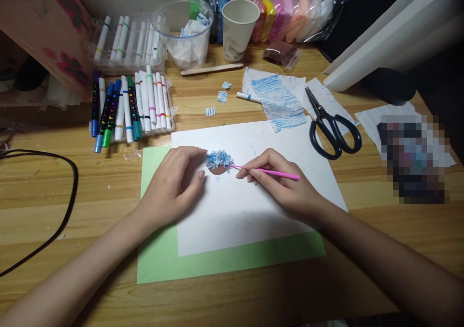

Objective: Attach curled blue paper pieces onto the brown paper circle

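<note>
Your right hand (286,187) is closed on a thin pink stick (268,172), fingers (253,162) pinching it pen-fashion near the front, with its tip at the right edge of a small brown disc (217,169). The disc lies on the white sheet (253,211), which lies on a green sheet (159,259) on the tabletop (72,206). A tuft of blue-and-white paper scraps (218,158) covers the disc's upper part. Your left hand (174,182) rests just beside the disc, loosely curled and holding nothing; the thumb may touch the disc's rim, but the view does not settle it. Judged by appearance, the disc is soft, light modelling material that dents easily, and the scraps are flimsy and easily dislodged; steady it by the bare lower edge, not the tuft. The stick looks light and stiff. Scissors (333,126), marker pens (130,105) and a paper cup (237,27) lie well apart, further back.
</note>
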`<state>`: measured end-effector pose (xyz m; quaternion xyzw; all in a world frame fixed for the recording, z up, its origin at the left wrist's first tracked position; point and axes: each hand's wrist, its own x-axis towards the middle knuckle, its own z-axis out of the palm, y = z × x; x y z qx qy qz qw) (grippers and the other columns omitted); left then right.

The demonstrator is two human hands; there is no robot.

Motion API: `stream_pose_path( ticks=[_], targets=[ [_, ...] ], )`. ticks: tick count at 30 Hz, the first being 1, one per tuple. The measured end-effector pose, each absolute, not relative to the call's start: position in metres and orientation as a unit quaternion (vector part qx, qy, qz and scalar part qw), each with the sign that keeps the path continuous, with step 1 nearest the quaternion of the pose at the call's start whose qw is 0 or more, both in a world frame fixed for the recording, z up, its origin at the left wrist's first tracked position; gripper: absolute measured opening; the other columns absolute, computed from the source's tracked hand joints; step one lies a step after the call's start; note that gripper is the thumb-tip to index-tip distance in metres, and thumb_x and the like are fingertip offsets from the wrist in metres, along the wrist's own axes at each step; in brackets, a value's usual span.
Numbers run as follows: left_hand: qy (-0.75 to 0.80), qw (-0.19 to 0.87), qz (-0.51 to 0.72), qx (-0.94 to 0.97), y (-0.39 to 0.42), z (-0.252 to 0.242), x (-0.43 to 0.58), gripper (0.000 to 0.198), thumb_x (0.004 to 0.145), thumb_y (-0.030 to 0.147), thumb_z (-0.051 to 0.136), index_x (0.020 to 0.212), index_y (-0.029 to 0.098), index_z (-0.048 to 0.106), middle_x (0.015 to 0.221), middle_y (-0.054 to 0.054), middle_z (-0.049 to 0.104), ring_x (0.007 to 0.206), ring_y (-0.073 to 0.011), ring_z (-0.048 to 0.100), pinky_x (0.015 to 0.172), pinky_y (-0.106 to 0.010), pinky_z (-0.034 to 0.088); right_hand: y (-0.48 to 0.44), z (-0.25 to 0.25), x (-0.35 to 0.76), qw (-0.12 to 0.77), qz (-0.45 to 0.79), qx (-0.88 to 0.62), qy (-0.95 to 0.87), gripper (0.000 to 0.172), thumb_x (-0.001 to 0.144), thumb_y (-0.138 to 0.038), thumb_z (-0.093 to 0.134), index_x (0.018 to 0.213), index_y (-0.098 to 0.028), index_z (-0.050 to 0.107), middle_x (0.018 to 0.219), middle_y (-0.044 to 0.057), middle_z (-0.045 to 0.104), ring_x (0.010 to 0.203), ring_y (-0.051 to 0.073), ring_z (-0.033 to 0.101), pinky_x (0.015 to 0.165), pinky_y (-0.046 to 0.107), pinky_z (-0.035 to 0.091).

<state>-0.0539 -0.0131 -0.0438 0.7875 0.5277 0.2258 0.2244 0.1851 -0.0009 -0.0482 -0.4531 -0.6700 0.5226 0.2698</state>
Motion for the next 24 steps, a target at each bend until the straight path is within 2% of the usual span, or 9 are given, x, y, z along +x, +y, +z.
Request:
stream_pose_path(
  ticks=[4,11,17,24],
  targets=[
    [0.517,0.23,0.214,0.796,-0.013,-0.042,-0.054,0.032,0.085,0.021,0.051,0.117,0.018,0.046,0.113,-0.006,0.056,0.106,-0.0201,0.05,0.093,-0.034,0.039,-0.002,-0.048,0.182,0.29,0.505,-0.488,-0.65,0.01,0.091,-0.026,0.05,0.09,-0.02,0.058,0.089,0.001,0.07,0.074,0.012,0.06,0.066,0.025,0.045],
    [0.51,0.229,0.209,0.802,-0.012,-0.042,-0.054,0.032,0.085,0.023,0.049,0.117,0.017,0.046,0.113,-0.007,0.055,0.106,-0.0213,0.049,0.093,-0.035,0.039,0.0,-0.047,0.177,0.329,0.397,-0.534,-0.67,0.014,0.081,-0.031,0.066,0.074,-0.018,0.066,0.07,0.0,0.065,0.064,0.012,0.057,0.057,0.024,0.04],
    [0.509,0.229,0.205,0.804,-0.012,-0.043,-0.055,0.033,0.085,0.023,0.049,0.117,0.016,0.046,0.113,-0.007,0.055,0.106,-0.0209,0.048,0.093,-0.034,0.038,0.006,-0.045,0.17,0.336,0.37,-0.551,-0.668,0.023,0.081,-0.033,0.064,0.065,-0.017,0.061,0.061,-0.001,0.06,0.058,0.011,0.053,0.053,0.023,0.036],
    [0.508,0.229,0.207,0.804,-0.012,-0.044,-0.054,0.033,0.085,0.023,0.05,0.116,0.016,0.046,0.112,-0.007,0.055,0.104,-0.0204,0.048,0.092,-0.034,0.038,0.009,-0.044,0.164,0.34,0.401,-0.559,-0.641,0.032,0.084,-0.037,0.06,0.06,-0.017,0.056,0.057,-0.001,0.061,0.056,0.01,0.053,0.054,0.022,0.038]
  ],
)
